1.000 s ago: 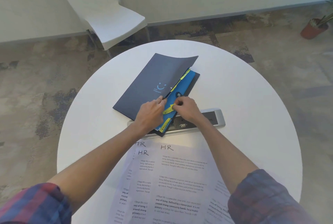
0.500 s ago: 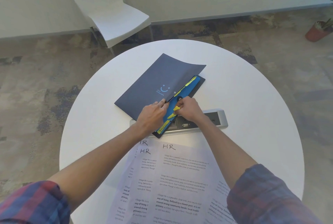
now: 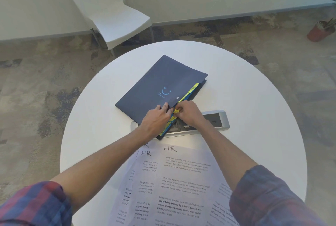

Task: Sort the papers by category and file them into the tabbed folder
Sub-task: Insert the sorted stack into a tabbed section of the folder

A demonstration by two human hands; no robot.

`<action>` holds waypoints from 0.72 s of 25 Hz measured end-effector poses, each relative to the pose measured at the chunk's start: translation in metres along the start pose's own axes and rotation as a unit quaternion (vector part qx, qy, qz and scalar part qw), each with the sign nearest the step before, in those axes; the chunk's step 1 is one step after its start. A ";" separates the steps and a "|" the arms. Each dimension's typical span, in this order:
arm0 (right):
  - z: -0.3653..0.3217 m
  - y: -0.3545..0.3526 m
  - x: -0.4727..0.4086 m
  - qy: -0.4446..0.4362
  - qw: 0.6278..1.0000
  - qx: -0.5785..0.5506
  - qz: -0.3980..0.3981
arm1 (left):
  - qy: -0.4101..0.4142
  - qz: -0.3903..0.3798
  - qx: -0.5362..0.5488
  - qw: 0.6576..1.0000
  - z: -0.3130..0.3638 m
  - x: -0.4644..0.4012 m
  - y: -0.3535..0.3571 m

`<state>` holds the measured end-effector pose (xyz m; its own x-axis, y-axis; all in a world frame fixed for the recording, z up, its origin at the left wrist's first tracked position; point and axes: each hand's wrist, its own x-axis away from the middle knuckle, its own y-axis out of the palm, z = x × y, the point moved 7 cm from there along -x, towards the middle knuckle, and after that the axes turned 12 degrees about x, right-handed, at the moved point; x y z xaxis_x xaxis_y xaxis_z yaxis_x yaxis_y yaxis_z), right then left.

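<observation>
Folder (image 3: pixel 160 84) matte navy card; left hand (image 3: pixel 156 119) fingers flat on cover, right hand (image 3: pixel 189 112) fingers pinching yellow tab (image 3: pixel 176 111)

The tabbed folder (image 3: pixel 160 87) is dark navy with a small blue smile mark on its cover. It lies closed and turned at an angle on the round white table (image 3: pixel 254 98), just beyond the table's grey socket panel (image 3: pixel 218 118) — its near corner lies over the panel's left part. Yellow tabs (image 3: pixel 193 88) and blue dividers stick out along its right edge. The papers (image 3: pixel 181 185) — white printed sheets marked "HR" by hand — lie overlapped, on the near side of the panel.
</observation>
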<state>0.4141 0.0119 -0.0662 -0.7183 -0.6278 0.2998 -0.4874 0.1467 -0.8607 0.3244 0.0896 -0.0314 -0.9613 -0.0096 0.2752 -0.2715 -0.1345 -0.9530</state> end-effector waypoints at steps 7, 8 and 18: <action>0.002 0.004 0.003 0.032 0.999 -0.010 0.015 | 0.006 -0.037 -0.055 0.998 0.011 0.002 -0.002; 0.003 0.005 0.004 0.038 0.999 -0.009 0.021 | 0.010 -0.041 -0.059 0.997 0.012 0.002 -0.002; 0.005 -0.002 0.026 0.119 0.981 0.043 0.145 | 0.026 -0.075 -0.113 0.990 0.016 0.002 0.005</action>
<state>0.3991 -0.0083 -0.0583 -0.9213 -0.3710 0.1169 -0.2095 0.2200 -0.9527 0.3223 0.0728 -0.0332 -0.9092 0.0456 0.4139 -0.4086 0.0939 -0.9079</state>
